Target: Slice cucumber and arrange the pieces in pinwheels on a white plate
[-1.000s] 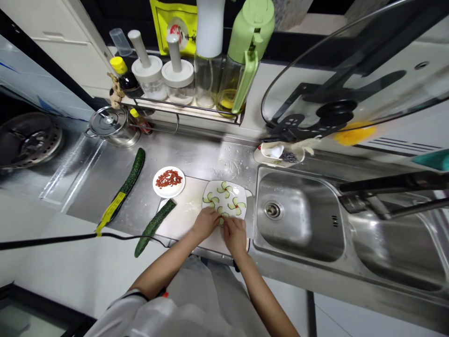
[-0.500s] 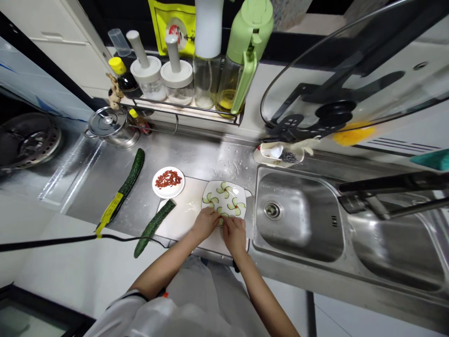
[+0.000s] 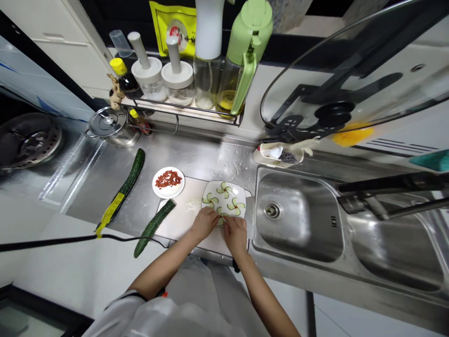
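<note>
A white square plate [image 3: 229,191] with several pinwheels of cucumber slices, red bits at their centres, lies on the cutting board [image 3: 182,217]. My left hand [image 3: 205,223] and my right hand [image 3: 235,234] meet at its near edge, fingers pinched over the nearest cucumber slices [image 3: 220,220]. Whatever is between the fingertips is too small to make out. Left of them, a cut cucumber [image 3: 154,227] rests partly on the board. Small red pieces fill the middle of a round white dish [image 3: 168,193] at the board's far left corner.
A whole cucumber [image 3: 131,175] with a yellow label lies farther left, near a lidded steel pot [image 3: 112,126]. The double sink [image 3: 298,210] is on the right. Behind the counter, a shelf [image 3: 189,108] holds jars and bottles. A black cable [image 3: 52,242] crosses at left.
My fingertips have shifted slightly at the near edge of the plate, and the right fingers sit a little farther from the left ones. Everything else stays in place.
</note>
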Motion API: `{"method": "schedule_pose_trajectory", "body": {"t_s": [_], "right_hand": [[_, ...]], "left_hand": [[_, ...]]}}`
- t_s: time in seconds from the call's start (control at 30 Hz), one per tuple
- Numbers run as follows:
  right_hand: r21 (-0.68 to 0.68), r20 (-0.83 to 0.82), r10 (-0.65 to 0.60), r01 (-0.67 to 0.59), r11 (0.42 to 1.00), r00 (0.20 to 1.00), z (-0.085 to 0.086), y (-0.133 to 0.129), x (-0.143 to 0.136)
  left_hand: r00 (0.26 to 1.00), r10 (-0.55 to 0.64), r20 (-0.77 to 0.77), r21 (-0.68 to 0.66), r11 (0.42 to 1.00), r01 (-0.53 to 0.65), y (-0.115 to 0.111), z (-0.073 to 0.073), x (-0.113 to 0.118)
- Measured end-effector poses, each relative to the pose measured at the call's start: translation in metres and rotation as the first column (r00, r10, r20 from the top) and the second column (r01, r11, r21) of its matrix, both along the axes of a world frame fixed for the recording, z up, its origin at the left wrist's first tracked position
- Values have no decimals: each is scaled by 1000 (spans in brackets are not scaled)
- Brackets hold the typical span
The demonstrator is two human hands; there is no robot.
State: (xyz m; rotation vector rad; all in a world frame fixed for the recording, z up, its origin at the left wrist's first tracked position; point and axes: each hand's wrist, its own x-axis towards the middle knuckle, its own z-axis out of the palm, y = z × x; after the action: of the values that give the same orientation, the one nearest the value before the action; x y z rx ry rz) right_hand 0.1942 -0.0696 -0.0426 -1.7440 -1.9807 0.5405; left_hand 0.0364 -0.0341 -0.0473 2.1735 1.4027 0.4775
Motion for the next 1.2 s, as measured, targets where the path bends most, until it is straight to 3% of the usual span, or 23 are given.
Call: {"method": "schedule_pose_trajectory", "body": {"t_s": [0.23,0.47,0.67,0.8,1.0,1.2], "right_hand": [[20,3,-33,33,999,999,-1,1,8],[5,-21,-68,68,998,997,-1,1,19],[42,-39,-141,142,989,989,-3,4,32],[53,-18,-251,252,966,968,-6,8,42],[-34,-20,-360,359,933,933,-17,15,50],[-119,-86,-410,399,909,908,-21,20,48]], "left_hand": [[994,75,78,27,997,-77,1,3,-10],[953,234,193,33,969,-245,1,1,-27],[867,433,244,-47,899,-436,-2,1,-42],[795,567,216,-183,823,-537,-2,-2,-48],[751,625,212,-456,743,-490,0,-3,-43],[781,595,190,-519,736,-434,0,-7,-34]]}}
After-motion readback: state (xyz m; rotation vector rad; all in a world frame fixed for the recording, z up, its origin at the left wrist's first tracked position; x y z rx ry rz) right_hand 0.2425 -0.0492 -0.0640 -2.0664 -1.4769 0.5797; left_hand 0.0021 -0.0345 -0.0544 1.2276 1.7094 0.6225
